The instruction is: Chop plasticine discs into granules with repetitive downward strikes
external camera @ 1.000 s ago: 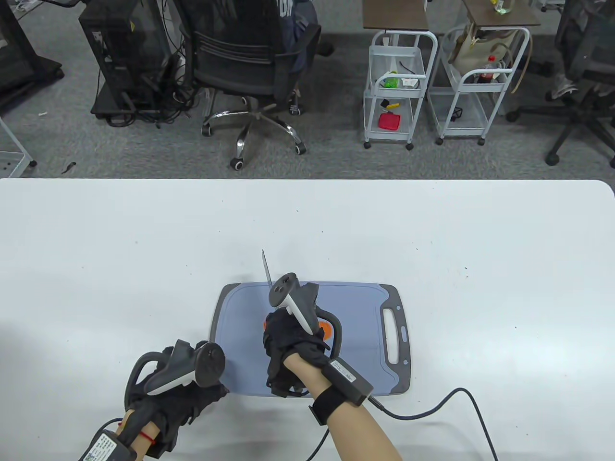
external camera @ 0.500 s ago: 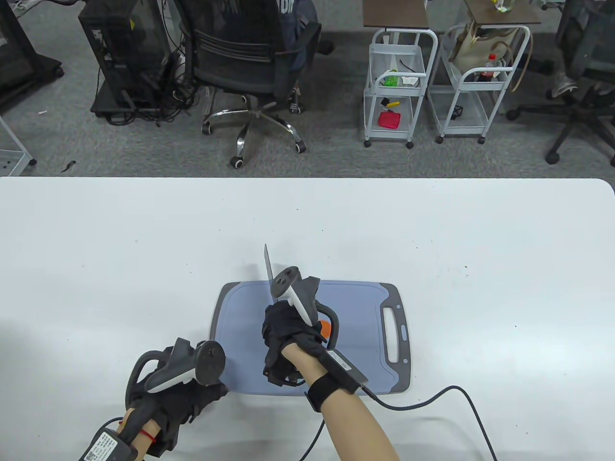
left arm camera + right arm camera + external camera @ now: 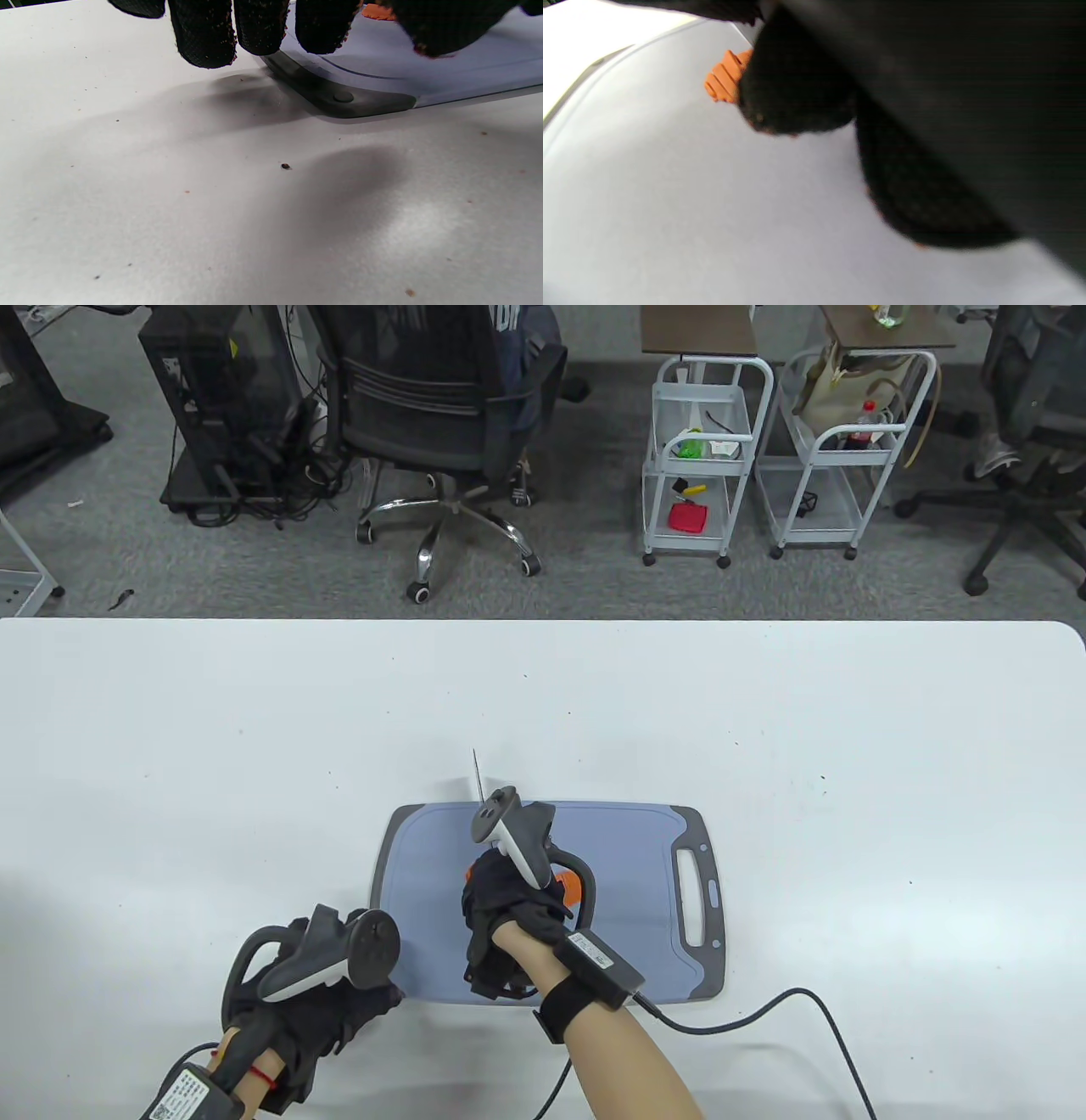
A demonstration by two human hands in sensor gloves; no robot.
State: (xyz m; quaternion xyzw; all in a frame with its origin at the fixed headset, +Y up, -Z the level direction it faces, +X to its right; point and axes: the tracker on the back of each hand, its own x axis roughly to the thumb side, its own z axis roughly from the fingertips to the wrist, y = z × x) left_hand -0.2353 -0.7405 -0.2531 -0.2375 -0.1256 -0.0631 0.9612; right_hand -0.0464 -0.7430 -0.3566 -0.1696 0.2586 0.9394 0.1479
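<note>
My right hand (image 3: 501,899) grips a knife over the blue-grey cutting board (image 3: 628,848). Only the thin blade tip (image 3: 477,776) shows past the tracker, pointing away from me. Orange plasticine (image 3: 575,886) lies on the board, mostly hidden under the right hand. In the right wrist view the plasticine (image 3: 726,78) shows parallel cut grooves beside my gloved fingers (image 3: 793,91). My left hand (image 3: 339,1010) rests at the board's near left corner, and in the left wrist view its fingertips (image 3: 208,38) touch that corner (image 3: 343,99).
The white table (image 3: 764,712) spreads wide around the board. The board's handle slot (image 3: 697,899) is on its right. A black cable (image 3: 764,1018) runs from my right wrist across the table. Small crumbs (image 3: 286,166) dot the tabletop. Chairs and carts stand beyond the far edge.
My right hand and the knife rose slightly, then came down; the blade tip now sits lower and looks thinner, edge-on. The left hand has not moved.
</note>
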